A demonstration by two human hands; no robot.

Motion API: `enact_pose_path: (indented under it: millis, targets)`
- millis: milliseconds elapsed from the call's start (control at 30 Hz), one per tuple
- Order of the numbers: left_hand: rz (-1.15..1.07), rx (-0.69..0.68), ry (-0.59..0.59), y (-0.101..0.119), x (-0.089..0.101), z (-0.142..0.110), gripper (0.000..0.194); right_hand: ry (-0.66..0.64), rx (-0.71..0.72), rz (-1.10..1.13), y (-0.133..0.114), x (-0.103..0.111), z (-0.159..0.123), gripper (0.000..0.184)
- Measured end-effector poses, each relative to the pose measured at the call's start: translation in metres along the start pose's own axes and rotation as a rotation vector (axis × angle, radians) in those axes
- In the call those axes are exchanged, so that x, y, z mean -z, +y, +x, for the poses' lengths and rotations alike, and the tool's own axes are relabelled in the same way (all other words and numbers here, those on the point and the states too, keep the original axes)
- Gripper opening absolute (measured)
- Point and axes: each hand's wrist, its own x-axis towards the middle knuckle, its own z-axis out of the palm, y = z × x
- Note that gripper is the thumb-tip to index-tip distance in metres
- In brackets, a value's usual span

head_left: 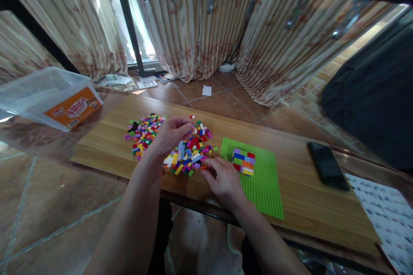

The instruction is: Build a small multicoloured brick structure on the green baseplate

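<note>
A heap of small coloured toy building bricks is spread over the wooden board. Above the heap is my left hand, its thumb and fingertips drawn together; whatever they pinch, if anything, is hidden. At the heap's right edge, my right hand has its thumb and fingers around a small orange brick. Just right of that hand lies a green studded baseplate. A block of joined multicoloured bricks sits on its upper left part, beside my right knuckles.
The wooden board has a black phone near its right end. A printed sheet lies beyond it. At the left stands a clear plastic bin with an orange label. Curtains hang behind, above a tiled floor.
</note>
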Motion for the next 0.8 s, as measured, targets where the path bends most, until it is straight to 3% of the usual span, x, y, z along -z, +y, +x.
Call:
enact_pose_path:
  millis: [233,533,800]
  targets:
    - [0.113,0.007,0.180,-0.004,0.019,0.003,0.020,0.033,0.014,0.033,-0.001,-0.004,0.003,0.014]
    - [0.338,-0.055,0.186,-0.019,0.028,0.011,0.020,0.051,0.001,0.052,-0.009,-0.011,0.009,0.013]
    - [0.337,-0.038,0.336,-0.022,0.037,0.017,0.023,0.108,0.017,0.056,-0.012,-0.018,0.017,0.017]
